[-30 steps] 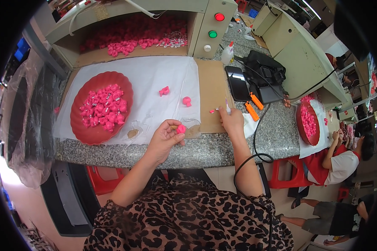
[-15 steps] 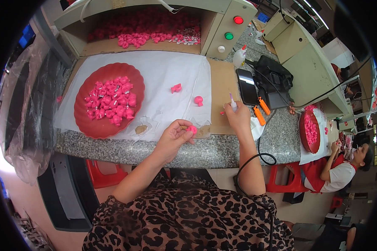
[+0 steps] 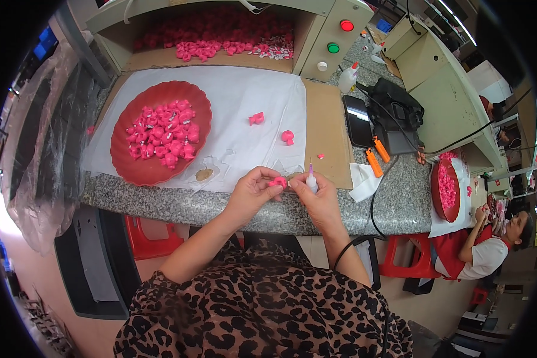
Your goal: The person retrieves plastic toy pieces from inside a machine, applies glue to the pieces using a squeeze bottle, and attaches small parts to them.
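My left hand pinches a small pink figurine above the front edge of the counter. Close beside it, my right hand is wrapped round a small white bottle with a thin purple-based needle tip that points up. The right thumb and fingertip come up to the figurine; whether they touch it I cannot tell. Two loose pink figurines, one further left and one nearer, lie on the white paper. To the left a red scalloped plate bears a heap of pink figurines.
Behind the paper stands a box-like machine with pink pieces inside. To the right lie a black phone, a black bag, two orange tools, a white cloth and a cable. Another person sits at the far right.
My right hand has moved left and nearer with the bottle, from the cardboard to beside my left hand. A small pink bit on the cardboard is now uncovered. The view has shifted slightly.
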Tool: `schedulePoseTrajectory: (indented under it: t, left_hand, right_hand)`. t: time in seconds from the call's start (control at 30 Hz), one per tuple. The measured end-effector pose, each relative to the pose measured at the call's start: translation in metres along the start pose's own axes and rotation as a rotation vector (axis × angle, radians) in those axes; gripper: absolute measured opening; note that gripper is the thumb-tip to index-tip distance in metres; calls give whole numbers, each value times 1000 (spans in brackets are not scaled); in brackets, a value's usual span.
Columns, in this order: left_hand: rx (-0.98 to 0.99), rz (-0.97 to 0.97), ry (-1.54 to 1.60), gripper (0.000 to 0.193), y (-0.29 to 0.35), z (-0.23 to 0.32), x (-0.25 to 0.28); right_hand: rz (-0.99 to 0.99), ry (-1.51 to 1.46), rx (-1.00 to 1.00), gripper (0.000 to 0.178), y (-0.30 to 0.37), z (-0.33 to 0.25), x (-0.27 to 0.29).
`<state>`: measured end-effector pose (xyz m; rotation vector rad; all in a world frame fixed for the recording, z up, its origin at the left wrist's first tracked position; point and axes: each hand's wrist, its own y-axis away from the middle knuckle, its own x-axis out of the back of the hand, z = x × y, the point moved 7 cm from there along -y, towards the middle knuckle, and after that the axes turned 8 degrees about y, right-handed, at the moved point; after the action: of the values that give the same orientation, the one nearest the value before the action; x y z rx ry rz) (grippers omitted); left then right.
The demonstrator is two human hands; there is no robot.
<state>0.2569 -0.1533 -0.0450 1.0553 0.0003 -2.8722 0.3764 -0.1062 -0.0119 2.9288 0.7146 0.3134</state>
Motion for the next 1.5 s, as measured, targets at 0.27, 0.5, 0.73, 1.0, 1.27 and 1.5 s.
schedulePoseTrajectory:
  t: [0.27,0.5,0.73,1.0,1.27,1.5]
  left_hand:
    - [17,-9,9,21,0,-1,0]
    - [20,-30,3,21,1,-1,-1]
    - [31,-17,67,20,0,-1,4]
    - [54,-42,66,18,2,1,1]
    - [62,7,10,24,1,1,-1]
    - [212,-172,-151,31,6,-2,-17]
  right_hand:
    - [21,91,89,12,-1,0,-2]
    - [18,145,111,12,-2,-1,-4]
    - [-80,-373,-281,16,-1,22,-15]
    - [-125,-408,-341,18,4,27,-24]
    - [-137,-482,-325,17,6,26,-26]
    - [-156,-541,-277,15,7,26,-25]
